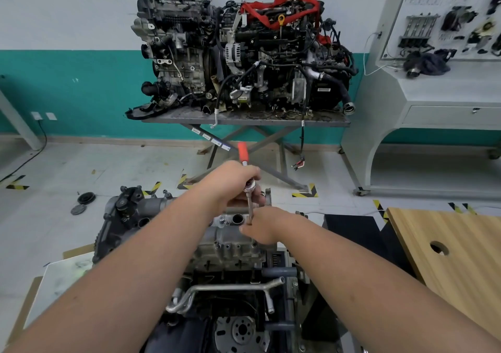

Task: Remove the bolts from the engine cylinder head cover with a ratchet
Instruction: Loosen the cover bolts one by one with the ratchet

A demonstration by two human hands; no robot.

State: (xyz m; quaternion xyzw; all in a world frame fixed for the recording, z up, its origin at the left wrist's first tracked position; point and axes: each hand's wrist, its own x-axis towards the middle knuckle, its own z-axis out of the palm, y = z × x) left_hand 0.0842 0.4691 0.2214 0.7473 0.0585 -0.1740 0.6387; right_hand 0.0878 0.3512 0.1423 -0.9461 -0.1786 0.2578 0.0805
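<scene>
The grey cylinder head cover tops the engine in front of me, with small bolts along its edge. A ratchet with a red handle points away from me, and its steel extension bar runs down to the cover. My left hand grips the ratchet just below the red handle, at its head. My right hand pinches the lower end of the extension where it meets the cover. The bolt under the socket is hidden by my fingers.
A wooden board with a round hole lies at the right. Two more engines sit on a metal scissor stand ahead. A grey training console stands at the far right. Round black caps lie on the floor at the left.
</scene>
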